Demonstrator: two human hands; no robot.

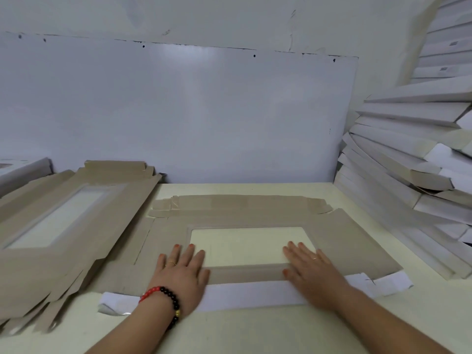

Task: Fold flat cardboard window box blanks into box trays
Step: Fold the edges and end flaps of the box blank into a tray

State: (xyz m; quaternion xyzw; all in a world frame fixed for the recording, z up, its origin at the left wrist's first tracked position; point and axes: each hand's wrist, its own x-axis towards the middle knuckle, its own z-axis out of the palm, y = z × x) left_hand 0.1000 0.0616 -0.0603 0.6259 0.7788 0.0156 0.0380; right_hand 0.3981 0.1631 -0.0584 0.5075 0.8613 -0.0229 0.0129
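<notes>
Head view: we see the left hand [181, 273] and right hand [313, 268], fingers straight and slightly spread, pressing the brown window box blank [245, 213] flat on the table [229, 333]; its near white flap [250, 293] seems folded over.

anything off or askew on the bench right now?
Mostly tidy. The stack of folded trays on the right leans and fans out unevenly, so it could slide. The pile of flat blanks on the left is splayed too. The blank under the left hand and right hand lies flat, undamaged.
</notes>
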